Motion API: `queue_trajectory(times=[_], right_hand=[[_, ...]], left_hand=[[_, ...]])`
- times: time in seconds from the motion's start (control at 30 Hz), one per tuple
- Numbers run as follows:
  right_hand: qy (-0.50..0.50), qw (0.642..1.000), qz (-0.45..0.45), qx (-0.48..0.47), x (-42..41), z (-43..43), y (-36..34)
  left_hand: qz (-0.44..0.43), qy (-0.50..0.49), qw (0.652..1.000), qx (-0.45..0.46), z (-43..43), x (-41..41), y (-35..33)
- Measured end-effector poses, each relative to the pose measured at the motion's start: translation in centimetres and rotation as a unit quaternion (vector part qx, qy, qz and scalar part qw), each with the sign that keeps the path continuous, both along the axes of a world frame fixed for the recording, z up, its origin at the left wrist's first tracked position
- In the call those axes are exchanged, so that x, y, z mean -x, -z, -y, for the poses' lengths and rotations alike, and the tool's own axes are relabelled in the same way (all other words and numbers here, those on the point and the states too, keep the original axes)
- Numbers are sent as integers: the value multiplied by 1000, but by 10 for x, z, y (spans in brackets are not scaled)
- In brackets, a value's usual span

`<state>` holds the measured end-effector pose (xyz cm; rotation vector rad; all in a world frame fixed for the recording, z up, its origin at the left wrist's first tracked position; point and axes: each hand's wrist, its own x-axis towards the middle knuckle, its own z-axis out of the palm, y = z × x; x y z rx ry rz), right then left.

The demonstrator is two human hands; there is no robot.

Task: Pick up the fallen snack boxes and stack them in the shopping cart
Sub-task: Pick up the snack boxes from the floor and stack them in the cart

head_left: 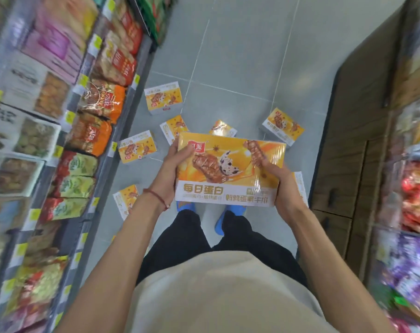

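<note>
I hold one yellow-and-white snack box [228,169] face up in front of me at waist height. My left hand [171,174] grips its left edge, thumb on top. My right hand [279,181] grips its right edge, thumb on the printed face. Several more of the same boxes lie scattered on the grey tiled floor: one far ahead [163,97], one to the right [283,126], one at the left [136,147], one by my left forearm [125,200], others partly hidden behind the held box. No shopping cart is in view.
Shelves of bagged and boxed snacks [59,131] line the left side of the aisle. A dark wooden cabinet [348,150] and more snack shelves [415,188] stand on the right. My feet in blue shoes [187,206] stand on the floor among the boxes.
</note>
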<state>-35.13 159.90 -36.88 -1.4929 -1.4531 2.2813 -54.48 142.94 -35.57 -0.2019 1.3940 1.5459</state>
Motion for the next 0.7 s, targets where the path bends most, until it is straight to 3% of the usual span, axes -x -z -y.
queue_trajectory(times=[0.3,0.53,0.7], right_hand=[[208,978,19,-8,-7,66,-47],[366,930,4,13,-13,151,-61],[456,889,35,19,-38,222,-61]], left_hand=[[-23,154,988,-1,2,11,-37],[11,290,957,4,31,18,-49],[-9,389,921,9,45,-4,-54]])
